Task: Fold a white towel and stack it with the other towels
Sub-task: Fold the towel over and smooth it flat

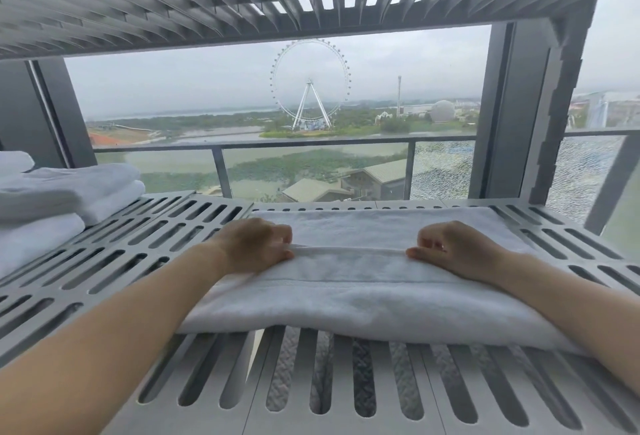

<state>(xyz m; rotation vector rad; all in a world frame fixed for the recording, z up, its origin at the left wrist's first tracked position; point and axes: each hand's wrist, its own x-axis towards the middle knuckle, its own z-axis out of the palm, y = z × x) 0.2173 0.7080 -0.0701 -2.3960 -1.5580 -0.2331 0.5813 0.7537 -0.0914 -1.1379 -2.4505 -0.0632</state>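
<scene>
Shelf (294, 426) is partly covered by the towel (346, 303), laid flat, mid-fold. Its edge is pinched by left hand (254, 244) and right hand (450, 247); guess one more fold is needed, then onto the stack (69, 188) at far left.

fluffy terry-cloth towel (363, 282), matt slotted metal shelf (145, 244)

towel (363, 289): white, plain terry, faint stitched band across.
folded stack (62, 199) (left of towel): white, no pattern.
shelf (156, 237) (under towel): lt grey, rows of dark oblong slots.
upper rack (173, 1) (above towel): grey, slat/grid pattern.
ferris wheel (309, 82) (far beyond towel): white.
</scene>
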